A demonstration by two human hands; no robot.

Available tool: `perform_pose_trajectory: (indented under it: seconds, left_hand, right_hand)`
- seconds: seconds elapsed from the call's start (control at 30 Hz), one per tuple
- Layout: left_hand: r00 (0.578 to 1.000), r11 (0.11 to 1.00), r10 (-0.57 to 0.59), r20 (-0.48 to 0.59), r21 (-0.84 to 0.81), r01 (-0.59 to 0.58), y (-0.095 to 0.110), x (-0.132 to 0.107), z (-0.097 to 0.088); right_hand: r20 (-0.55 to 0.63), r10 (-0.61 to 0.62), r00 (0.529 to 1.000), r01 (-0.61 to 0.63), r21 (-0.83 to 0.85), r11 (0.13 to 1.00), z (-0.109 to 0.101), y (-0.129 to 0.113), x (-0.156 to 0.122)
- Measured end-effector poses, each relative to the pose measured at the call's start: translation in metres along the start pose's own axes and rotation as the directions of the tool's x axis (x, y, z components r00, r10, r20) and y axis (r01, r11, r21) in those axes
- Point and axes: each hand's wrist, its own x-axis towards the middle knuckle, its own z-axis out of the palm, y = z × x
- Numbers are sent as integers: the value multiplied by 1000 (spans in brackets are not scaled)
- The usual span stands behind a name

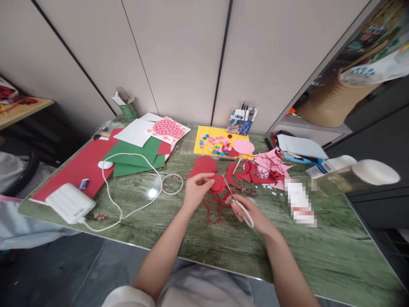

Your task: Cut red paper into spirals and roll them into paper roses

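Observation:
My left hand (198,190) pinches the edge of a small red paper piece (218,183) with a rounded outline. My right hand (248,211) grips white-handled scissors (243,213), whose blades point up and left beside that paper's right edge. Just beyond my left hand lies a larger red paper circle (204,166). Red paper offcuts (243,172) are heaped past the scissors, and a thin curled red strip (211,215) lies below the paper I hold. My palm and fingers partly cover the paper's left side.
Colourful pompom-like bits lie on a yellow sheet (198,145) at the back. Left are green sheets (137,160), a red sheet (76,164) and a white power bank (70,204) with a looped cable. Pink scraps (271,164) and a clear bottle (338,181) stand right.

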Motion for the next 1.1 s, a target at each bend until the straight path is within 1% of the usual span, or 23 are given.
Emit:
perform_pose_trajectory:
  seconds: [0.17, 0.47, 0.57, 0.9, 1.0, 1.1]
  left_hand:
    - [999, 1000, -9, 46, 24, 8, 1, -2, 2]
    - [999, 1000, -10, 43, 13, 10, 4, -1, 1]
    - [998, 1000, -3, 58, 20, 1, 4, -1, -1]
    - [993, 997, 29, 111, 66, -37, 3, 1, -6]
    - [990, 997, 30, 136, 70, -40, 5, 1, -7]
    - [985, 993, 41, 166, 107, -59, 7, 1, -8]
  right_hand:
    - [5, -30, 1000, 30, 28, 999, -1, 2, 0]
    - [21, -23, 1000, 22, 37, 999, -2, 1, -2]
    - [34, -22, 999, 20, 42, 999, -3, 1, -3]
    - [116, -12, 993, 15, -27, 1000, -7, -5, -7]
    - [131, -6, 991, 14, -66, 998, -9, -7, -8]
    - [145, 8, 989, 1, -68, 998, -10, -8, -9]
